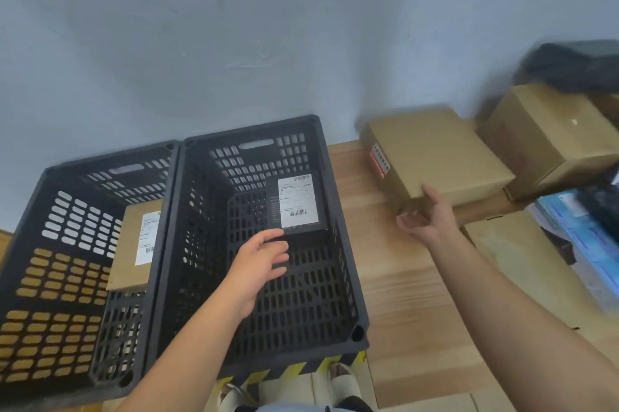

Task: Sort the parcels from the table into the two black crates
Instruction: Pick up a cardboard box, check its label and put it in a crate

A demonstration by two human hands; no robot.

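Two black slotted crates stand side by side on the floor. The left crate (50, 277) holds a flat brown parcel (129, 254) with a white label. In the right crate (348, 277) a black parcel (296, 207) with a white label leans against the far wall. My left hand (259, 265) hovers open over the right crate, just below the black parcel, touching nothing. On the wooden table (402, 294) lies a flat cardboard box (435, 153) with a red sticker. My right hand (425, 214) grips its near corner, thumb on top.
More parcels crowd the table's right side: a taller cardboard box (549, 133), a dark bag (576, 66) behind it, a blue packet (579, 237) and a flat carton (512, 244). A grey wall stands close behind. Yellow-black tape (301, 369) marks the floor by my feet.
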